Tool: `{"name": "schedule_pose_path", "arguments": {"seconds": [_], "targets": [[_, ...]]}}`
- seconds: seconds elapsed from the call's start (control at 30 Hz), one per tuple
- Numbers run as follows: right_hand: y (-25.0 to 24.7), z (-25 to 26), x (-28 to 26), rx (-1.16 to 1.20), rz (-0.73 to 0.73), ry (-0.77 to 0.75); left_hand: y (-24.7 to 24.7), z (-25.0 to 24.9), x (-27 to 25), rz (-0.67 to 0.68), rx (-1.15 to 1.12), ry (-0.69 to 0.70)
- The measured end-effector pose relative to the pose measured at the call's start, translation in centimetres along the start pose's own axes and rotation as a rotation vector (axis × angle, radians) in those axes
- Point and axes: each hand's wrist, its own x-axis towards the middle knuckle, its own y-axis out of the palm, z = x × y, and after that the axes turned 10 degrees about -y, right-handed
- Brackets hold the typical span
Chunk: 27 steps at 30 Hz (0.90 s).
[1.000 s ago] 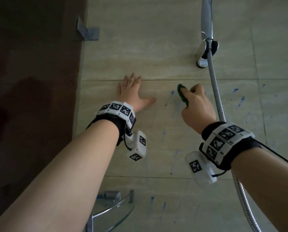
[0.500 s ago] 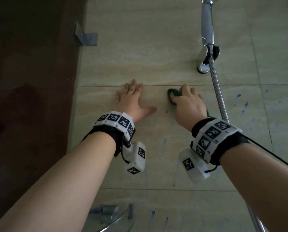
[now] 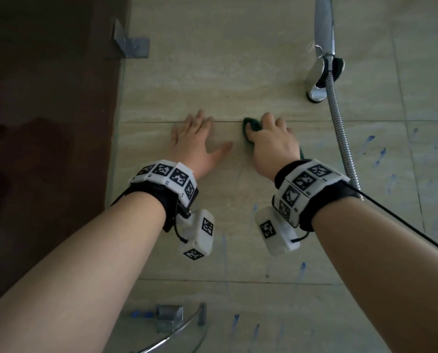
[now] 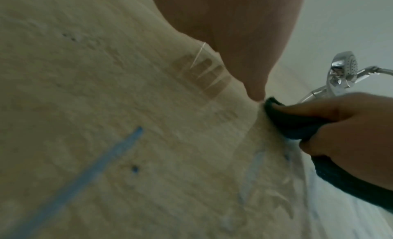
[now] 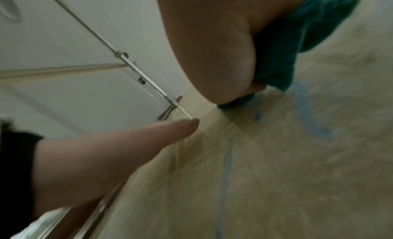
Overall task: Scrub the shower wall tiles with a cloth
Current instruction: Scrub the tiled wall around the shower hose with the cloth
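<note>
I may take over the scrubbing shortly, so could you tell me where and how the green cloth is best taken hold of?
Take the green cloth at its bunched middle, palm over it from the room side, as the right hand does now: fingers on top, thumb under the edge. It is a soft wad flat against the wall tiles, so only its outer face is free.

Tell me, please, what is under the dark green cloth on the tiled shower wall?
The dark green cloth is pressed on the beige wall tile by the right hand. Blue marks show elsewhere on the tiles. Whether any mark lies under the cloth is hidden.
</note>
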Motion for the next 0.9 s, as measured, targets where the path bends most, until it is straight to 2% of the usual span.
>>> {"name": "schedule_pose_path", "arguments": {"seconds": [0.07,0.13,0.2,0.3,0.33,0.4,0.47,0.57,0.63,0.7,0.83,0.9], "targets": [[0.2,0.9,-0.1,-0.06,-0.011,-0.161,-0.1,0.8,0.1,-0.058,0.036,-0.03],[0.4,1.1,0.0,-0.167,-0.022,-0.273,-0.2,1.4,0.1,-0.04,0.083,-0.059],[0.3,0.3,-0.1,-0.212,-0.032,-0.198,-0.2,1.3,0.2,-0.013,0.091,-0.072],[0.3,-0.8,-0.8,-0.222,0.001,0.064,-0.1,0.6,0.2,-0.017,0.082,-0.097],[0.4,-0.8,-1.0,-0.225,0.038,0.111,-0.1,0.5,0.1,-0.026,0.085,-0.108],[0.6,-0.5,-1.2,-0.219,0.074,0.108,0.0,0.3,0.0,-0.038,0.085,-0.121],[0.8,0.0,-1.5,-0.224,0.054,-0.012,0.3,0.2,-0.2,-0.035,0.073,-0.127],[1.2,0.8,-2.3,-0.269,0.066,-0.356,0.4,0.2,-0.4,-0.035,0.074,-0.134],[1.1,0.7,-2.8,-0.335,0.083,-0.472,0.5,-0.1,-0.4,-0.033,0.083,-0.143],[0.8,0.0,-3.0,-0.383,0.09,-0.407,0.6,-0.5,-0.5,-0.022,0.084,-0.153],[0.7,-0.7,-3.2,-0.333,0.121,-0.063,0.7,-0.6,-0.8,-0.007,0.091,-0.158],[0.8,-0.3,-3.0,-0.309,0.152,0.0,0.8,-0.5,-0.8,-0.012,0.105,-0.154]]}}
